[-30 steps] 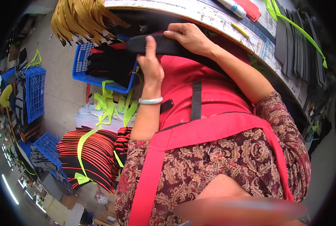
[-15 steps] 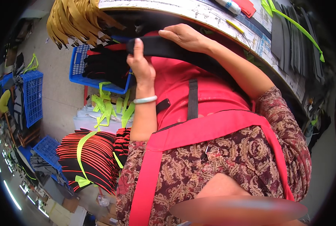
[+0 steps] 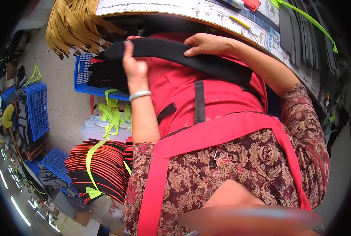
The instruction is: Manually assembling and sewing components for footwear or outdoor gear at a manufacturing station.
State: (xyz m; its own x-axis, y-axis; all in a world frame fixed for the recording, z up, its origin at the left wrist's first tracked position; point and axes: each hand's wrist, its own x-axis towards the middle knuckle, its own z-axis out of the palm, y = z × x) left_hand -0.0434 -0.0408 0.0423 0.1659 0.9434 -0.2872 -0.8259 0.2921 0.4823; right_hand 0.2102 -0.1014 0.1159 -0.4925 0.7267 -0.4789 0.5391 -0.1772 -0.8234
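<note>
Black strip held lengthwise in 2 bare hands, seen from above. The black strip (image 3: pixel 167 50), a long, flat, gently curved piece with a textured face, serves as landmark; it spans the front of the red apron (image 3: pixel 171 88). The left hand (image 3: pixel 135 67) grips the strip toward its left end, the thumb lying upright against the near face and the other fingers mostly hidden behind. The right hand (image 3: pixel 207 44) pinches the upper edge farther along, the thumb on the near face and the index finger at the edge; its remaining fingers are hard to make out. The strip's right end passes beneath the right forearm.

Beyond the strip stands the surface (image 3: pixel 144 8), on which lie a yellow tool (image 3: pixel 239 21) and, farther right of the strip, a row of dark grey strips (image 3: pixel 297 39). A bundle of tan strips (image 3: pixel 71 27) hangs beyond the strip's left end. Below that end sits a blue crate (image 3: pixel 81 76) containing black pieces (image 3: pixel 104 76). Nearer the wearer than the strip, on the left, is a stack of red-edged black pieces (image 3: pixel 100 169), tied with a yellow-green ribbon (image 3: pixel 89 165).
</note>
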